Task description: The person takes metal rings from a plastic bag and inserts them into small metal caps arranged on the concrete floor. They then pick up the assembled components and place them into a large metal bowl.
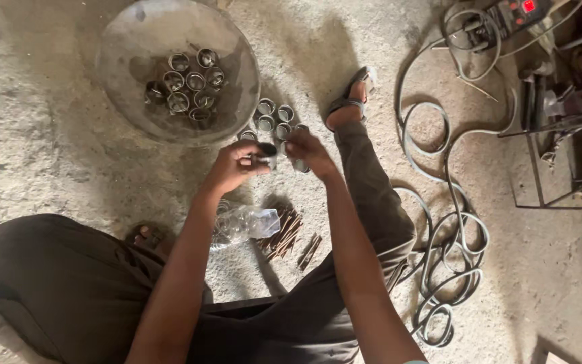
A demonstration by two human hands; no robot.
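Observation:
My left hand grips a short metal ring piece between thumb and fingers. Just to its right, my right hand hovers with fingers curled over another ring piece; both hands almost touch. Beyond them, a few loose metal rings lie on the sandy floor. A wide round metal pan at the top left holds several more rings.
A bundle of thin rusty rods and a crumpled clear plastic bottle lie under my arms. Grey coiled cable loops at the right, leading to a machine at the top right. My sandalled foot stretches ahead.

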